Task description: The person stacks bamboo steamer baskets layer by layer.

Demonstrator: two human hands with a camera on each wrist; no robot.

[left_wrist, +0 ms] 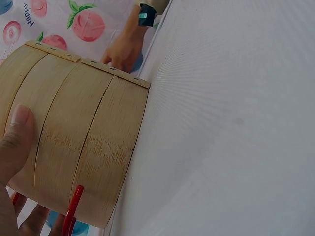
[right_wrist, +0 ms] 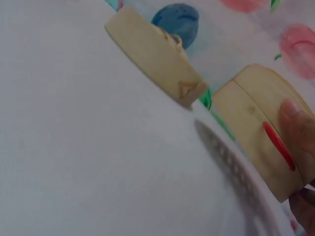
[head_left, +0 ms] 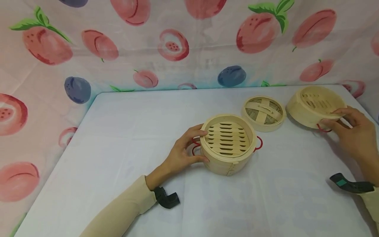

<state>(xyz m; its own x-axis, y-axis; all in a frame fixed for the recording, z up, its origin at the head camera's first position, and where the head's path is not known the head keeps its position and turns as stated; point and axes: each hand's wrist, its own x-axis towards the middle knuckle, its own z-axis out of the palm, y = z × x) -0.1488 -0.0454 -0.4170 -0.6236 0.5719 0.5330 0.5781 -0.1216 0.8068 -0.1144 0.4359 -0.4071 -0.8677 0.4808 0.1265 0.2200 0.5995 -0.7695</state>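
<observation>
Two stacked bamboo steamer baskets (head_left: 228, 164) stand on the table, slatted base facing up and red loop handles at the sides. My left hand (head_left: 182, 149) grips the stack from its left, thumb on the near wall and fingers at the rim; the left wrist view shows the thumb (left_wrist: 18, 140) against the bamboo side. At the back right my right hand (head_left: 356, 131) pinches the rim of another steamer basket (head_left: 302, 110), tilted and held off the table above its shadow. Its red handle (right_wrist: 279, 146) shows beside the thumb in the right wrist view.
A round bamboo steamer lid (head_left: 263, 126) with a woven top lies between the stack and the lifted basket. The table (head_left: 118, 158) has a white cover, and a fruit-print cloth (head_left: 201, 42) hangs behind it. Black wrist mounts (head_left: 167, 199) sit on both wrists.
</observation>
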